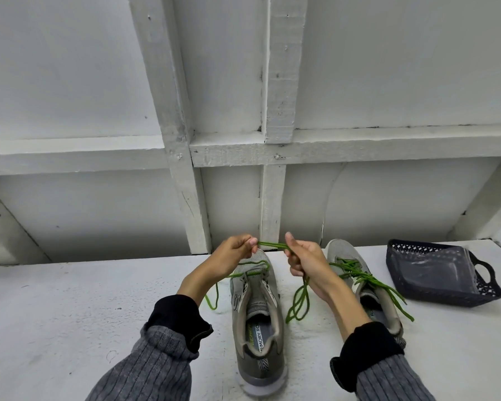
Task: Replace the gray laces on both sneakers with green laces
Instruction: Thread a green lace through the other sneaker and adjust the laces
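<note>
Two grey sneakers stand on the white table, toes pointing away from me. The left sneaker [256,316] has a green lace [272,245] threaded only through its front eyelets. My left hand [235,253] pinches that lace above the toe. My right hand [304,261] grips the same lace, and loops of it hang from the fist beside the shoe. The stretch of lace between both hands is taut. The right sneaker [359,285] is laced in green [368,279], with loose ends lying across its side; my right forearm hides part of it.
A dark woven basket [443,273] with a handle sits at the right on the table [70,314], holding something grey. A white wall with wooden framing [185,169] rises directly behind the table's far edge.
</note>
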Demonstrator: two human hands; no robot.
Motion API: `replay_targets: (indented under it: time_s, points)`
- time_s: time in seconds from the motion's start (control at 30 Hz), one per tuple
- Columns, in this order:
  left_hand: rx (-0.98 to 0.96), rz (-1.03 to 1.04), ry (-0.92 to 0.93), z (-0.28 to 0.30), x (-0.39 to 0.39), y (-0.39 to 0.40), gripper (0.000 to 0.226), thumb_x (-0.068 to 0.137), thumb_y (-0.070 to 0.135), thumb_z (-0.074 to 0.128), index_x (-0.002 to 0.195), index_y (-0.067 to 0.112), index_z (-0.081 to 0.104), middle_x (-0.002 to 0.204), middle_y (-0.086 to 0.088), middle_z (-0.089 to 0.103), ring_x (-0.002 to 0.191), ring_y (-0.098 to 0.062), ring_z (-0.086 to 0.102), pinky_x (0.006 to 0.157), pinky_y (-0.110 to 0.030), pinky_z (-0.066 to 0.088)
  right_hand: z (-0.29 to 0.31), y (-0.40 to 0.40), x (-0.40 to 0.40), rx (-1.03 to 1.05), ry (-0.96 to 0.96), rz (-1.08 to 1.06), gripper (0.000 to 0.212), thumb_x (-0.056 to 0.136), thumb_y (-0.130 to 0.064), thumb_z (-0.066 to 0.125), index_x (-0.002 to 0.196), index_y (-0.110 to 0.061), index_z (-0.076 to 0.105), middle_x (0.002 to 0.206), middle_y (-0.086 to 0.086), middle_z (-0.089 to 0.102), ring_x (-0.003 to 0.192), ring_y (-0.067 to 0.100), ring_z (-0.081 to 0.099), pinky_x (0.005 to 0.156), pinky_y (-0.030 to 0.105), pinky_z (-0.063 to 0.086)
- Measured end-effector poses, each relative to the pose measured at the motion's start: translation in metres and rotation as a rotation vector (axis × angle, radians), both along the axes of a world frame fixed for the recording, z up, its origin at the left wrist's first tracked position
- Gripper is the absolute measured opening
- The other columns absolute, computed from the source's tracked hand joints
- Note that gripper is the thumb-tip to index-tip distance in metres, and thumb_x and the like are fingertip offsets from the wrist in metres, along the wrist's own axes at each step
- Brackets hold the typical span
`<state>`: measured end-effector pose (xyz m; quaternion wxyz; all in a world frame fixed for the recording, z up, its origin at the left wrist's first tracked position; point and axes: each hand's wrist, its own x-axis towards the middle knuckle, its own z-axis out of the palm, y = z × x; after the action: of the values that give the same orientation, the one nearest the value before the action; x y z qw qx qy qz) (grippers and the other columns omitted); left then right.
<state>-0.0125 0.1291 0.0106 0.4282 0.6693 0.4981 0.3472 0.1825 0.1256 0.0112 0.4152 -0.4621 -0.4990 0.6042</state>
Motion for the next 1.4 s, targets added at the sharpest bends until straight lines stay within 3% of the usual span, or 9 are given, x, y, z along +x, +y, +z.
replay_targets:
  time_s: [0.3,0.37,0.47,0.53,0.67,0.83,0.97,1.13,1.4]
  points:
    - [-0.034,-0.045,-0.083,0.003,-0.007,-0.002,0.031,0.104,0.018,0.035,0.076,0.015,0.049,0.063,0.008,0.036,0.057,-0.002,0.035,0.061,-0.018,0.035,0.022,0.014,0.020,-0.098,0.559,-0.303,0.040,0.097,-0.039,0.046,0.066,-0.015,0.041,0.050,-0.006,0.027,0.042,0.008,0.022,0.037,0.018,0.023]
    - [-0.015,-0.027,-0.063,0.001,-0.006,0.001,0.031,0.104,0.018,0.037,0.075,0.015,0.049,0.062,0.009,0.037,0.057,-0.003,0.036,0.062,-0.020,0.035,0.016,0.015,0.021,-0.080,0.409,-0.357,0.040,0.098,-0.041,0.045,0.067,-0.015,0.042,0.052,-0.006,0.030,0.043,0.008,0.026,0.040,0.020,0.027]
    - [0.001,0.011,-0.049,-0.004,-0.004,0.004,0.031,0.103,0.021,0.039,0.074,0.016,0.048,0.058,0.015,0.040,0.057,-0.001,0.036,0.062,-0.023,0.033,-0.001,0.017,0.025,0.135,-0.399,-0.355,0.038,0.101,-0.038,0.042,0.080,-0.010,0.057,0.071,0.003,0.054,0.067,0.018,0.051,0.063,0.033,0.042]
    - [0.006,0.004,-0.053,-0.006,-0.003,0.006,0.032,0.103,0.022,0.040,0.072,0.017,0.047,0.056,0.016,0.040,0.057,-0.002,0.035,0.062,-0.024,0.031,-0.007,0.020,0.022,0.264,-0.627,-0.314,0.027,0.102,-0.030,0.041,0.099,-0.012,0.060,0.095,0.002,0.060,0.095,0.022,0.055,0.083,0.037,0.045]
    - [0.018,0.004,-0.076,0.001,0.007,0.007,0.033,0.103,0.020,0.040,0.071,0.017,0.047,0.053,0.017,0.039,0.054,0.000,0.033,0.058,-0.017,0.031,-0.004,0.008,-0.005,0.479,-0.649,-0.364,0.014,0.098,-0.013,0.047,0.098,-0.010,0.061,0.093,-0.004,0.057,0.091,0.013,0.051,0.077,0.021,0.037]
    - [0.057,0.074,-0.083,0.018,0.013,0.016,0.032,0.102,0.018,0.042,0.073,0.017,0.053,0.067,0.007,0.055,0.068,-0.002,0.051,0.075,-0.020,0.037,-0.047,-0.012,-0.023,0.217,-0.680,-0.095,0.011,0.089,-0.016,0.060,0.091,-0.014,0.070,0.086,0.000,0.068,0.076,0.010,0.057,0.055,0.001,0.034]
    - [0.154,0.223,0.171,0.021,0.000,0.031,0.033,0.099,0.031,0.049,0.068,0.027,0.057,0.084,-0.008,0.053,0.089,-0.019,0.049,0.084,-0.026,0.023,-0.065,-0.015,-0.029,0.132,-0.593,-0.169,0.028,0.086,-0.033,0.068,0.105,-0.013,0.068,0.097,0.000,0.066,0.087,0.011,0.056,0.065,0.014,0.039]
    - [0.092,0.178,0.131,0.031,-0.009,0.034,0.030,0.100,0.024,0.048,0.073,0.017,0.059,0.071,0.003,0.050,0.068,-0.009,0.042,0.065,-0.021,0.034,-0.079,-0.009,-0.035,0.072,-0.567,-0.204,0.033,0.078,-0.037,0.076,0.103,-0.022,0.060,0.081,0.001,0.058,0.077,0.016,0.057,0.067,0.028,0.045]
    - [0.114,0.175,0.044,0.041,-0.002,0.039,0.032,0.100,0.023,0.050,0.070,0.020,0.060,0.063,0.011,0.052,0.060,-0.002,0.046,0.059,-0.015,0.036,-0.096,-0.010,-0.032,0.139,-0.525,-0.195,0.051,0.083,-0.040,0.071,0.131,-0.030,0.058,0.065,-0.018,0.032,0.078,0.012,0.041,0.057,0.010,0.031]
